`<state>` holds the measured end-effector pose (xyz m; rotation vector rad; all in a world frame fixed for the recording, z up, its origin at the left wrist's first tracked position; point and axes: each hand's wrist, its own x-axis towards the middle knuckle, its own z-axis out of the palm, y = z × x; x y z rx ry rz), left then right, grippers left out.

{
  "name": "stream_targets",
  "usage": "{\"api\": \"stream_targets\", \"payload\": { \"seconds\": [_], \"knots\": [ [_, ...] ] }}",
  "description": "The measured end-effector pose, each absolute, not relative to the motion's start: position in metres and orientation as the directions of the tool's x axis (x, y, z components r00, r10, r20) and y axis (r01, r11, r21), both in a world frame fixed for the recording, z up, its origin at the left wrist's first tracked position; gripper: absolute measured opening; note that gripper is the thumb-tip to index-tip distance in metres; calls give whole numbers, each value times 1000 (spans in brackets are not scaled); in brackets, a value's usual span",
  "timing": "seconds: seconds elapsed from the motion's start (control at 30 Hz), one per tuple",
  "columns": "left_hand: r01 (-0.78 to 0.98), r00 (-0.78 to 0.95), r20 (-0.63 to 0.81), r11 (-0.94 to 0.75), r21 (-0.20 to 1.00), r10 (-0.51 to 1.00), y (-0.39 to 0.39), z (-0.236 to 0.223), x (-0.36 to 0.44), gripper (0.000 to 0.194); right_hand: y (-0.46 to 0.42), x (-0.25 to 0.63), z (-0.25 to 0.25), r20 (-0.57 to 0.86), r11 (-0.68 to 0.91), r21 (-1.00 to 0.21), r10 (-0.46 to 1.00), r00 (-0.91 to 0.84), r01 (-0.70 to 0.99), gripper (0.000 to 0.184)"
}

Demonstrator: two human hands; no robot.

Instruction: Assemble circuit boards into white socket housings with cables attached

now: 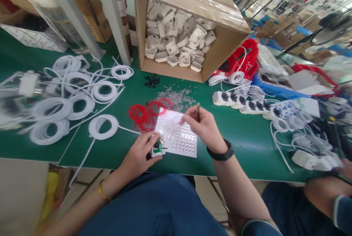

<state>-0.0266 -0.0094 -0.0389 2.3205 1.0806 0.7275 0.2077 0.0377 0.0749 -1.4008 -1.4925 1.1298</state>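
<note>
While bent inward, left hand (139,155) gripping small socket part (157,146), right hand (205,128) pinching dark tool (198,111) above white sheet (178,137).

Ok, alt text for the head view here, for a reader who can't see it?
Seen from above, a person's left hand holds a small white part with a green board at a green table, while the right hand holds a thin dark tool over a white sheet. Coiled white cables lie left; a cardboard box of white housings stands behind.

Green bench (247,137): cable coils (71,104), carton (176,27), red wires (145,113), power strips (242,102), white sheet (178,137).
</note>
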Motion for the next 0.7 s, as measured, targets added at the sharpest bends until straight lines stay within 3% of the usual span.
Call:
{"api": "stream_targets", "payload": {
  "seconds": [0.13, 0.27, 0.37, 0.47, 0.6, 0.7],
  "knots": [
    [533, 534, 247, -549, 644, 809, -10, -34, -27, 64, 51, 193, 69, -134, -108, -985, 969, -209, 133, 20],
    [544, 499, 222, -503, 672, 838, -10, -32, -26, 72, 74, 182, 40, -127, -47, -904, 979, -162, 426, 16],
    [557, 461, 221, -474, 682, 860, -11, -33, -25, 80, 91, 175, 22, 3, 34, -736, 999, -46, 676, 11],
    [574, 454, 223, -475, 667, 863, -11, -25, -25, 72, 100, 174, 22, 138, 128, -625, 989, -52, 770, 14],
    [704, 451, 211, -491, 513, 867, -5, 1, -32, 60, 105, 182, 48, 199, 194, -695, 977, -74, 692, 13],
    [797, 459, 174, -490, 353, 872, 2, 21, -39, 68, 105, 187, 66, 204, 204, -716, 976, -79, 667, 12]
  ]
}}
